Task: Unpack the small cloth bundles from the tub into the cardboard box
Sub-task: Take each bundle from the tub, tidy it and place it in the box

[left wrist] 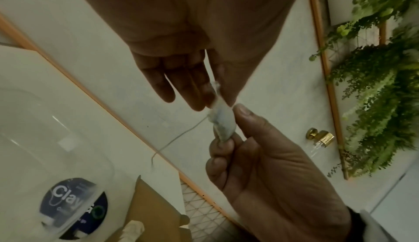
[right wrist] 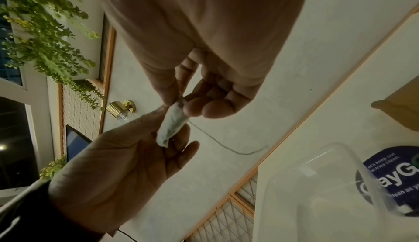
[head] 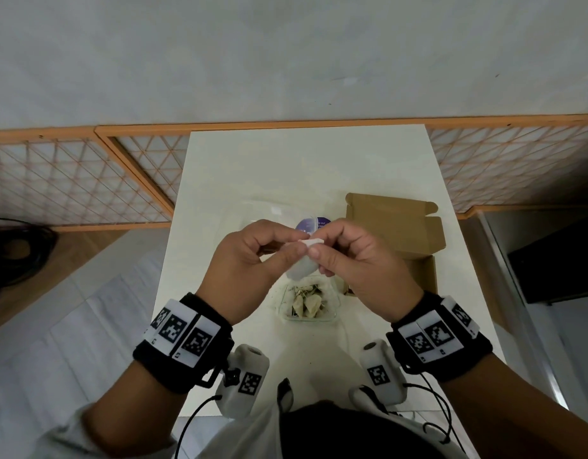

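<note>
Both hands are raised above the white table (head: 253, 167) and share one small white cloth bundle (head: 302, 266). My left hand (head: 287, 246) pinches one end between thumb and fingers; my right hand (head: 322, 246) pinches the other. In the left wrist view the bundle (left wrist: 223, 120) is stretched between the two hands, and a thin thread (left wrist: 181, 134) hangs from it. The right wrist view shows the same bundle (right wrist: 172, 125) and thread (right wrist: 217, 141). Just below the hands is the clear tub (head: 332, 309), holding several beige bundles (head: 306, 301). The open cardboard box (head: 398, 226) lies to the right.
A clear lid with a blue round sticker (head: 314, 225) lies on the table behind the hands. An orange lattice fence (head: 87, 180) runs behind the table. Black cables (head: 18, 253) lie on the floor at left, and a dark panel (head: 557, 260) stands at right.
</note>
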A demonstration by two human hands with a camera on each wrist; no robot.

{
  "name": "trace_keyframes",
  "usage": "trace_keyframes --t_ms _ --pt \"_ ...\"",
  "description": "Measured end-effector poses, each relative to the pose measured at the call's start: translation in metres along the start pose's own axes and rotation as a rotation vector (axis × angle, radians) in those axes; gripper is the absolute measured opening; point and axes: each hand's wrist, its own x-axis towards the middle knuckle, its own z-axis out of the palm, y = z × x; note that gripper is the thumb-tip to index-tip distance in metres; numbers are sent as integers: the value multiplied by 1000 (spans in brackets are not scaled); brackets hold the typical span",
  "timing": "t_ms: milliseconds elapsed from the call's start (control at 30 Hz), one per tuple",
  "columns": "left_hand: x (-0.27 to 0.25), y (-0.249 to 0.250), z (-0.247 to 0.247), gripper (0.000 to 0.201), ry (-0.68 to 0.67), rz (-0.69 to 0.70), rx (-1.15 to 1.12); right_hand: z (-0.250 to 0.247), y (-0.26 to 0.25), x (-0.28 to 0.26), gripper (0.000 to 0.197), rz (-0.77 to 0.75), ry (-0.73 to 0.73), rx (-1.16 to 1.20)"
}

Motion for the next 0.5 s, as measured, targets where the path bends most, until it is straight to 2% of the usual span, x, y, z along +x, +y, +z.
trace_keyframes --t_ms 133,233,367,433,500 --pt "2 -10 -4 11 37 -21 48 -1 13 5 9 35 25 -42" --pt "-2 -13 -9 11 48 -30 84 -7 41 5 9 116 31 -296" --pt "-8 -17 -15 15 64 -29 131 -18 95 -2 27 163 -238 -947" --pt "-10 -21 -18 17 66 -46 140 -19 118 -7 37 153 -334 -1047" --pt "-11 -25 -19 16 66 -64 149 -16 132 -10 38 133 -366 -1088"
